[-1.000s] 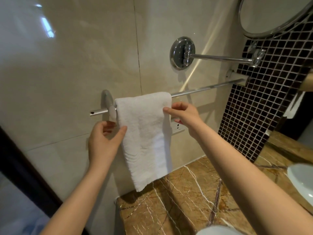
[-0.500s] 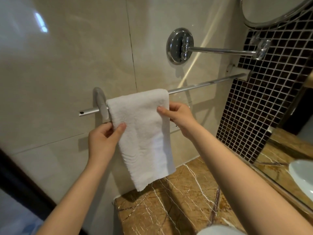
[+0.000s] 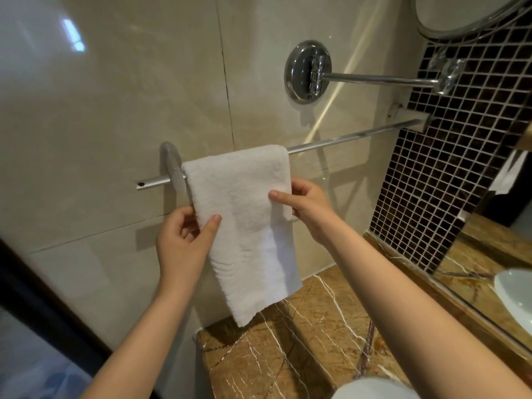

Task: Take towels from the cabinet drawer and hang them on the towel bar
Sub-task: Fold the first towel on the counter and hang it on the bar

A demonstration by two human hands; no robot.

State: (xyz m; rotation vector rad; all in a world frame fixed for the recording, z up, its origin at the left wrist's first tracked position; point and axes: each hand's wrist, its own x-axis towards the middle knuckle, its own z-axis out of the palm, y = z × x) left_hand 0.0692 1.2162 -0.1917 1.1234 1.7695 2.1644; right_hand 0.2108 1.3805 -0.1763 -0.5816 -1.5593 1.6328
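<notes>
No writing, label, brand or number can be read on the towel (image 3: pixel 244 226), the towel bar (image 3: pixel 345 138) or elsewhere.

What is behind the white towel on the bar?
The towel covers a stretch of the towel bar and beige wall tile. The left hand and right hand pinch its edges, thumbs in front, fingers partly hidden behind.

A bathroom: towel bar (image 3: pixel 345 138) on beige wall tiles (image 3: pixel 115 110), marble counter (image 3: pixel 288 355), white basin (image 3: pixel 515 295).

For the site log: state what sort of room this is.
Most likely a bathroom: a white towel hangs over a wall-mounted towel bar, with a round mirror above and a marble counter below.
</notes>
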